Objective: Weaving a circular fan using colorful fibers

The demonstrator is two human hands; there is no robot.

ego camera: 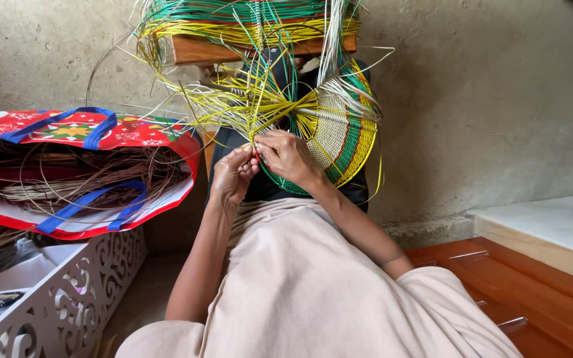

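Two bare hands meet at the lower rim of a round, half-woven basket of cream, green, red and yellow strips (339, 136), which stands on edge above the person's lap. The left hand (233, 174) sits just left of the basket's rim, its fingers (245, 159) pressed together and pinching a thin yellow strand. The right hand (288, 156) touches the basket's lower left edge, its fingers curled and closed on the strands there; which strand it grips I cannot tell. A loose spray of yellow and green weaving strands (233, 99) fans out leftward and upward from the basket's centre. Directly above the basket, a brown wooden board (200, 50) carries more bundled green and yellow strands. Below the basket, a beige cloth (313, 285) covers the person's legs. Well to the left of the basket lies a red, patterned carrier bag with blue handles (81, 132), open and filled with brown dried fibres. Below that bag stands a white box with cut-out scroll sides (74, 298). To the lower right of the basket runs a reddish-brown wooden frame (532, 292). Behind the basket rises a rough grey plaster wall (485, 86).
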